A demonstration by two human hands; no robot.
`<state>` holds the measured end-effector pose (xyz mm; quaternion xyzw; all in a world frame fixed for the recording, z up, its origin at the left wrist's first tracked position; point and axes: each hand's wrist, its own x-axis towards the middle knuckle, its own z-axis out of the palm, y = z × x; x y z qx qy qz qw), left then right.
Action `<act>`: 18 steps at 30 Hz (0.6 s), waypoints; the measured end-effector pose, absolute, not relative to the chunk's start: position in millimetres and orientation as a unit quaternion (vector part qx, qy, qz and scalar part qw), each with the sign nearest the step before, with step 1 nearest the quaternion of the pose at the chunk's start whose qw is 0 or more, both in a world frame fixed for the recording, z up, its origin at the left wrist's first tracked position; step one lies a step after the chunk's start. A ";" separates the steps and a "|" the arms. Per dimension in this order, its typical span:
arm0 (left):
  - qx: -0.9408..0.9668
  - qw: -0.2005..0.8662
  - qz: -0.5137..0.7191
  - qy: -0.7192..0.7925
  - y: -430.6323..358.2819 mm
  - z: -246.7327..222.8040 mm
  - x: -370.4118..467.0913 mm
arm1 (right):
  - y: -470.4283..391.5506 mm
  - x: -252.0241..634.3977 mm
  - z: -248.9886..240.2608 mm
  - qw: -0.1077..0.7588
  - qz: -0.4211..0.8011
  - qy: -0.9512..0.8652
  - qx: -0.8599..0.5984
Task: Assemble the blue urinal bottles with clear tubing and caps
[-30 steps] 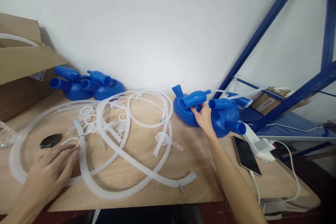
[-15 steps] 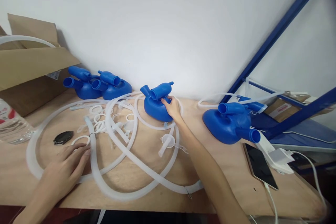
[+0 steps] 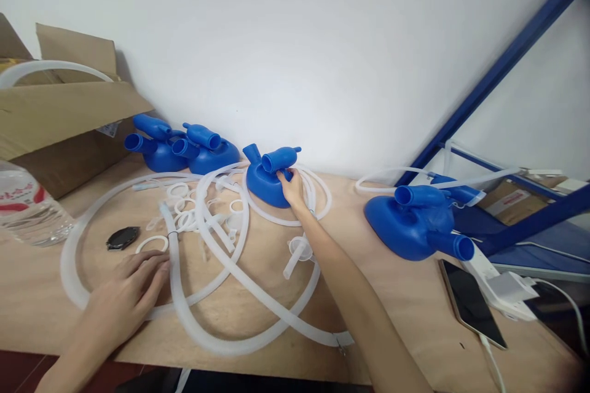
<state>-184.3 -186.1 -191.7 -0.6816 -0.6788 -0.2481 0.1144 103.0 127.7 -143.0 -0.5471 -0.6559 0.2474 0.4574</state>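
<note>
My right hand [image 3: 292, 188] is closed round the handle of a blue plastic urinal bottle [image 3: 263, 185], which stands upright on the wooden table with its spout up to the left. A coil of clear hose [image 3: 318, 181] passes around and behind this bottle. On the left, my left hand [image 3: 126, 295] lies on the table with fingers loosely stretched, beside a white ring [image 3: 152, 239] and a thick translucent hose [image 3: 176, 282]. Several more white rings and clear plastic fittings [image 3: 223, 233] lie inside the hose loops. A clear funnel-like fitting [image 3: 297, 255] rests below my right wrist.
Two blue urinal bottles [image 3: 214, 158] stand by the wall near an open cardboard box [image 3: 74, 116]. Another blue bottle [image 3: 405, 227] is at right. A phone [image 3: 472, 302], power strip [image 3: 498, 288], watch [image 3: 122, 237] and water bottle [image 3: 32, 209] also lie around. A blue metal frame [image 3: 498, 61] bounds the right.
My right hand has shifted the held bottle a little left, exposing more hose coil at its right. The whole view has shifted slightly. My left hand stays by the ring.
</note>
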 end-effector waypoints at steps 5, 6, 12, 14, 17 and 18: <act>-0.681 0.117 -0.244 -0.681 -186.8 -188.5 -183.6 | 119.6 99.3 -143.6 0.427 0.211 -0.694 -0.540; -0.683 0.121 -0.241 -0.679 -186.9 -187.5 -183.5 | 117.5 98.6 -142.7 0.419 0.204 -0.700 -0.542; -0.679 0.137 -0.227 -0.684 -186.6 -182.0 -181.5 | 117.1 93.2 -133.2 0.378 0.195 -0.703 -0.569; -0.678 0.135 -0.220 -0.688 -186.3 -181.9 -181.9 | 115.1 98.3 -128.9 0.351 0.205 -0.715 -0.569; -0.680 0.127 -0.212 -0.690 -185.5 -187.8 -187.9 | 96.5 126.3 -119.7 0.303 0.222 -0.752 -0.542; -0.683 0.127 -0.211 -0.688 -185.1 -191.8 -191.5 | 85.0 142.3 -115.2 0.291 0.217 -0.768 -0.528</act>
